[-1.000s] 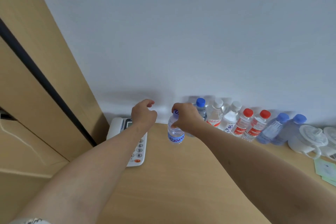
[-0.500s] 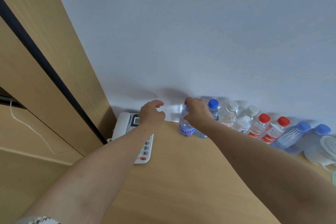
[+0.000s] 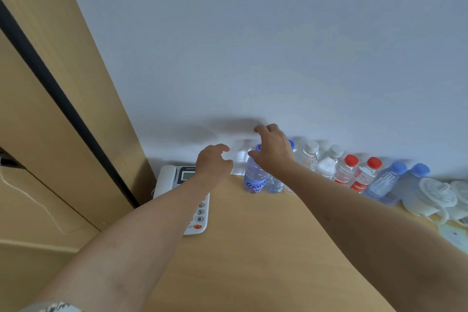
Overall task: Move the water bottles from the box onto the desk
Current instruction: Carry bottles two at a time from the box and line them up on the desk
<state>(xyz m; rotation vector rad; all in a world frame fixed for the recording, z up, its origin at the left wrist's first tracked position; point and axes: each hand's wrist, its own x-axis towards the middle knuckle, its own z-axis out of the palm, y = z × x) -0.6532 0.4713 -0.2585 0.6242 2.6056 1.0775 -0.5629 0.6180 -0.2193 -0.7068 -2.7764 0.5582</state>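
Two hands reach over the desk (image 3: 253, 248). Right hand (image 3: 274, 151) hangs over the blue-label bottle (image 3: 254, 177) with fingers spread loose, holding nothing. That bottle stands upright just right of the phone (image 3: 177, 180), first in the bottle row by the wall. Left hand (image 3: 214, 162) floats above the phone, fingers loosely curled, holding nothing.

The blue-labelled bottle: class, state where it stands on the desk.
In the head view the blue-labelled bottle stands upright at the left end of the bottle row by the wall, right of the telephone, under the right hand.
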